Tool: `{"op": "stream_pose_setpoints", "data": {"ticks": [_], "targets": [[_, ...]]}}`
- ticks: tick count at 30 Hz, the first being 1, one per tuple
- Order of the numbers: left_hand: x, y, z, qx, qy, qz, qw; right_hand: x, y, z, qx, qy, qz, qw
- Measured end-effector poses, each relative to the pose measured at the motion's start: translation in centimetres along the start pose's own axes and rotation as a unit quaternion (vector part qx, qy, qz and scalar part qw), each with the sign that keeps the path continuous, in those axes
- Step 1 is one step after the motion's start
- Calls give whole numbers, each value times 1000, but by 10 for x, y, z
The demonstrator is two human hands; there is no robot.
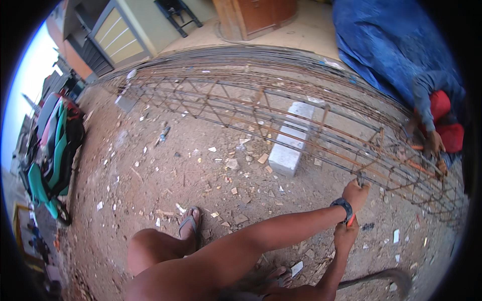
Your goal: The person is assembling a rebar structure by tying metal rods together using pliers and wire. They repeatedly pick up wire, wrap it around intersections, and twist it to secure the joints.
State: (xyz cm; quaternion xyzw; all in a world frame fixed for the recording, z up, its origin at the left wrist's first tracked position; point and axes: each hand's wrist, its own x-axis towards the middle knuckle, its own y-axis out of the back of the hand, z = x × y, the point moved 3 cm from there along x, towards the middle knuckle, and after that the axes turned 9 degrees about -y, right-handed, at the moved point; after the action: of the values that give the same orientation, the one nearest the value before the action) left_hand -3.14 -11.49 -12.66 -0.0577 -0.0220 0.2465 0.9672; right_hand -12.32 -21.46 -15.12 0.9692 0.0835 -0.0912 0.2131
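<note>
While the left hand (pixel 355 193) grips the rebar cage (pixel 311 128), fingers closed, the right hand (pixel 346 235), pinching an orange-handled tool (pixel 351 219), should probably twist each tie snugly.

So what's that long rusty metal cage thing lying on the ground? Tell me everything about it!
The long rusty steel rebar cage is made of thin lengthwise bars held by square hoops, all brown with rust. It lies on its side across the dirt, stretching from upper left to far right. A pale concrete block props it up near the middle. The person's left hand grips its lower bar, and another person's hand touches its right end.
</note>
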Motion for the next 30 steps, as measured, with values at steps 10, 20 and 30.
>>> {"op": "stream_pose_setpoints", "data": {"ticks": [10,20,30], "targets": [[-1,45,26,-255,167,-270,913,-14,-67,-26,662,-10,-568,489],[6,47,3,-23,2,-176,984,-7,-33,-20,196,-37,96,975],[5,55,64,178,-167,-189,951,-3,-30,-13,557,-171,-173,794]]}}
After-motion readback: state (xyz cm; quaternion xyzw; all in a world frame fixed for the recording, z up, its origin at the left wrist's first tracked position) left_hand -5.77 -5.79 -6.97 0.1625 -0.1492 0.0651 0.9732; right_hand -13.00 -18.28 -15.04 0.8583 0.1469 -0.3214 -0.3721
